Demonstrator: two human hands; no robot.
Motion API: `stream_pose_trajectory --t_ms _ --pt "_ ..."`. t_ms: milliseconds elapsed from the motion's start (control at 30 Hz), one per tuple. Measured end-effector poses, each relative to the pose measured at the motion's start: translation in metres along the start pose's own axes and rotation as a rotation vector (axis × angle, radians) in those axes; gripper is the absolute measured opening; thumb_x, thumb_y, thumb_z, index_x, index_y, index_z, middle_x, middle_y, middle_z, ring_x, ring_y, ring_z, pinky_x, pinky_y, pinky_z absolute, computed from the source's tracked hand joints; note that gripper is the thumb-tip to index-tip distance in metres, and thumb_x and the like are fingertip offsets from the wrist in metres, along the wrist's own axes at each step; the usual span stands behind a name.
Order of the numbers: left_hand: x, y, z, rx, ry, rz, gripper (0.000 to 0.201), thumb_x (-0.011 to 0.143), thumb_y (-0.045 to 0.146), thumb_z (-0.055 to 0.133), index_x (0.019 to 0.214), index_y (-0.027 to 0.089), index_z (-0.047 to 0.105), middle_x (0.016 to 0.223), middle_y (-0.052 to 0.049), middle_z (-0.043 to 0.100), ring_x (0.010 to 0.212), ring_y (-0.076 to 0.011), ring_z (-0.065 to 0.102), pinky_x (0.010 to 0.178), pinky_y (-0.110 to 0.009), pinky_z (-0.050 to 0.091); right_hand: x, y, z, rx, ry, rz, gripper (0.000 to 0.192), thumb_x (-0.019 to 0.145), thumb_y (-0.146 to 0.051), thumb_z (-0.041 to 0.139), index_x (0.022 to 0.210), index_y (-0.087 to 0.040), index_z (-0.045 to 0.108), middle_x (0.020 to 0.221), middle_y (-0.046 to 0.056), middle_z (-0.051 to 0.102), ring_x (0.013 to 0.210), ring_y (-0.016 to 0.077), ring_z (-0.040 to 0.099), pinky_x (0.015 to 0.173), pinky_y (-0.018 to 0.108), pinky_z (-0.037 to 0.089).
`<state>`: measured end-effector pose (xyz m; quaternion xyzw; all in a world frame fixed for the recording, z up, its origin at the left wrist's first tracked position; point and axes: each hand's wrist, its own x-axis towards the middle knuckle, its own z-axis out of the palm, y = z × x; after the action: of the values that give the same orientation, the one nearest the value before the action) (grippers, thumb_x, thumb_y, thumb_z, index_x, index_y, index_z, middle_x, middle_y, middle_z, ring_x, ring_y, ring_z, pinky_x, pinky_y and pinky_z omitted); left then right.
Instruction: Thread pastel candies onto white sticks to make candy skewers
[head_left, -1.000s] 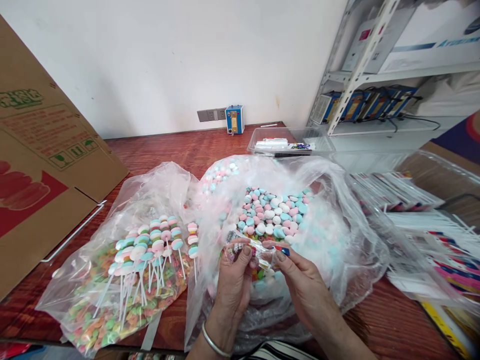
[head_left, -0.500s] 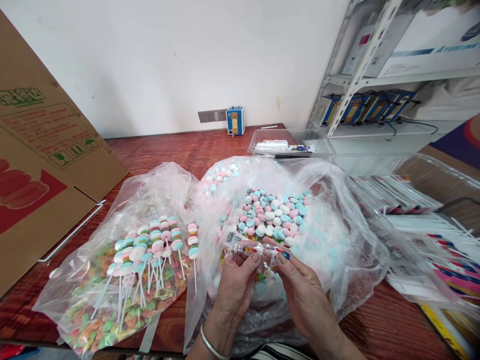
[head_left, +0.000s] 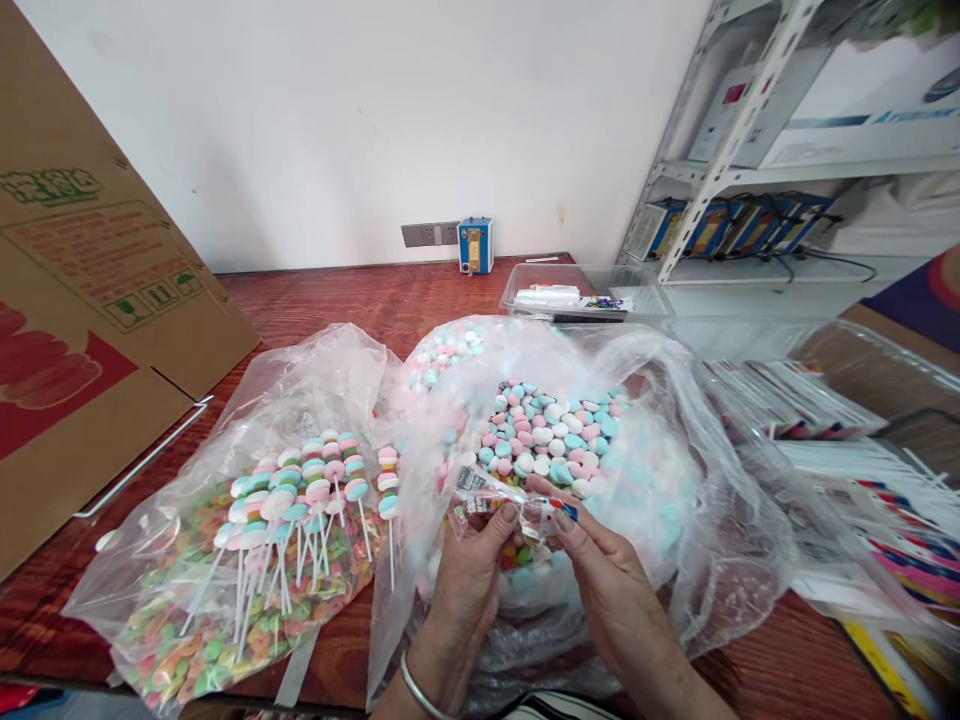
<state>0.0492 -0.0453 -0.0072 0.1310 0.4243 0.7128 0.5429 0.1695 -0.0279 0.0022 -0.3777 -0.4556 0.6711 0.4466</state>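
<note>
A small clear printed wrapper [head_left: 510,502] sits pinched between both hands just above the near edge of the big open candy bag [head_left: 697,500], low in the middle of the view. The left hand [head_left: 469,580] clamps its thumb and fingertips on the wrapper's left part; the right hand [head_left: 607,585] grips the right end at 3 o'clock from it, so the two hands nearly meet. A silver bangle [head_left: 424,690] rings the left wrist.

At 12 o'clock from the wrapper lies the heap of pink, blue and white candy discs [head_left: 551,440] inside that bag. At 9 o'clock, a second clear bag [head_left: 187,560] holds candy skewers on white sticks [head_left: 300,500] over small colourful sweets. Further out at 10 o'clock leans a cardboard box [head_left: 90,330]. At 1 o'clock stands a clear plastic tray [head_left: 585,290], with a metal shelf rack [head_left: 720,130] beyond. At 3 o'clock lie stacked printed packets [head_left: 855,460] on the wooden table [head_left: 337,300].
</note>
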Motion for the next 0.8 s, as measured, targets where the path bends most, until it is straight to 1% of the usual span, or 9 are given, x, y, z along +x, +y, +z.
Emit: stream_pose_trajectory --t_ms 100,167,300,400,467,567,633,733,800 --pt "0.001 -0.001 -0.001 0.007 0.014 -0.03 0.04 0.059 0.032 0.089 0.08 0.013 0.06 0.065 0.001 0.06 0.054 -0.0077 0.051 0.051 -0.02 0.043 -0.001 0.0 0.005 0.095 0.041 0.035 0.037 0.089 -0.045 0.063 0.122 -0.029 0.069 0.135 0.006 0.063 0.127 0.0258 0.053 0.11 0.048 0.038" --pt "0.002 -0.001 -0.003 -0.045 0.0 -0.086 0.039 0.06 0.033 0.088 0.076 0.013 0.059 0.061 0.003 0.056 0.052 -0.007 0.049 0.049 -0.019 0.041 0.001 -0.001 0.002 0.087 0.063 0.019 0.037 0.09 -0.047 0.061 0.119 -0.028 0.07 0.13 0.007 0.066 0.124 0.0263 0.056 0.109 0.048 0.039" --pt "0.005 -0.001 -0.008 -0.282 0.011 -0.197 0.036 0.062 0.03 0.088 0.072 0.014 0.057 0.06 0.006 0.051 0.051 -0.0042 0.046 0.049 -0.016 0.04 0.007 -0.008 -0.013 -0.045 0.113 -0.108 0.033 0.092 -0.048 0.057 0.113 -0.028 0.072 0.123 0.006 0.069 0.109 0.0243 0.063 0.103 0.043 0.044" --pt "0.007 -0.003 -0.008 -0.381 0.028 -0.242 0.033 0.063 0.026 0.088 0.077 0.015 0.06 0.063 0.005 0.054 0.05 -0.003 0.045 0.05 -0.016 0.041 0.005 -0.013 -0.019 -0.193 0.084 -0.183 0.025 0.094 -0.04 0.057 0.113 -0.031 0.07 0.121 0.003 0.068 0.102 0.0202 0.065 0.097 0.036 0.048" --pt "0.007 -0.004 -0.008 -0.396 0.041 -0.243 0.033 0.063 0.023 0.088 0.082 0.015 0.062 0.067 0.004 0.058 0.051 -0.0032 0.047 0.05 -0.016 0.042 0.002 -0.017 -0.017 -0.296 0.058 -0.264 0.022 0.095 -0.035 0.057 0.114 -0.033 0.068 0.119 0.001 0.067 0.11 0.0197 0.061 0.1 0.034 0.046" --pt "0.006 -0.004 -0.007 -0.381 0.043 -0.204 0.033 0.063 0.024 0.088 0.084 0.016 0.064 0.073 0.002 0.062 0.053 -0.0041 0.049 0.05 -0.016 0.043 -0.004 -0.024 -0.01 -0.446 0.041 -0.404 0.019 0.094 -0.03 0.058 0.111 -0.032 0.066 0.122 0.002 0.063 0.124 0.021 0.053 0.105 0.035 0.043" --pt "0.005 -0.004 -0.006 -0.351 0.021 -0.171 0.031 0.064 0.026 0.087 0.081 0.016 0.064 0.07 0.002 0.062 0.052 -0.0049 0.05 0.05 -0.016 0.044 -0.006 -0.027 -0.004 -0.544 0.037 -0.448 0.018 0.093 -0.029 0.059 0.109 -0.031 0.066 0.125 0.003 0.061 0.123 0.0221 0.053 0.103 0.036 0.045" --pt "0.002 -0.003 -0.004 -0.281 -0.031 -0.123 0.027 0.069 0.031 0.084 0.074 0.015 0.062 0.062 0.004 0.056 0.053 -0.0065 0.051 0.052 -0.018 0.045 -0.006 -0.029 0.002 -0.656 0.015 -0.445 0.014 0.091 -0.029 0.06 0.103 -0.028 0.068 0.124 0.006 0.061 0.117 0.0242 0.057 0.098 0.037 0.049" --pt "0.001 -0.003 -0.002 -0.233 -0.057 -0.086 0.025 0.071 0.031 0.083 0.078 0.016 0.063 0.067 0.002 0.06 0.059 -0.0082 0.055 0.058 -0.02 0.047 -0.005 -0.028 0.003 -0.683 -0.02 -0.433 0.011 0.092 -0.029 0.058 0.095 -0.026 0.068 0.12 0.007 0.062 0.113 0.0243 0.059 0.096 0.037 0.05"
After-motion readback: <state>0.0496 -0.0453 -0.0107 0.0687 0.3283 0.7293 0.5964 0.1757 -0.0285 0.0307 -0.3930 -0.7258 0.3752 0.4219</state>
